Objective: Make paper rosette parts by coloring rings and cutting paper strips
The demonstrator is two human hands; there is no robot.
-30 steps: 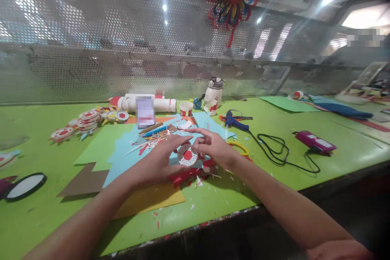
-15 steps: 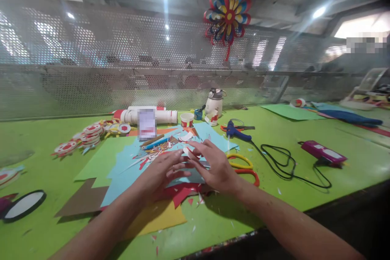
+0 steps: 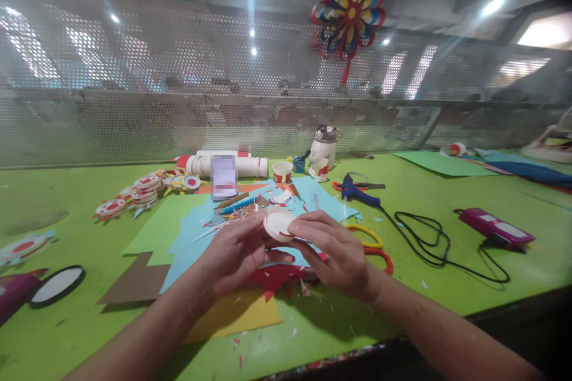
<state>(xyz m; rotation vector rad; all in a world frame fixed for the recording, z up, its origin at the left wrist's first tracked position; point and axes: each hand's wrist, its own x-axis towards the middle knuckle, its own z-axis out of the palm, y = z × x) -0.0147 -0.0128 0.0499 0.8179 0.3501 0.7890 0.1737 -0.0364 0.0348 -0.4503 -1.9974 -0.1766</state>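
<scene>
Right hand (image 3: 337, 250) pinches white disc (image 3: 277, 225) by rim above tabletop (image 3: 326, 339) front edge side, probably keeping face clear; left hand (image 3: 236, 256) alongside, can't tell grip.

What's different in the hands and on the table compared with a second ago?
The small disc has been turned over: its patterned face with the red hexagon showed first, then it was nearly edge-on, and now a mostly white face shows. The right hand now grips its right edge, with the left hand at its left edge. The glue gun, scissors and paper cup stayed put.
</scene>
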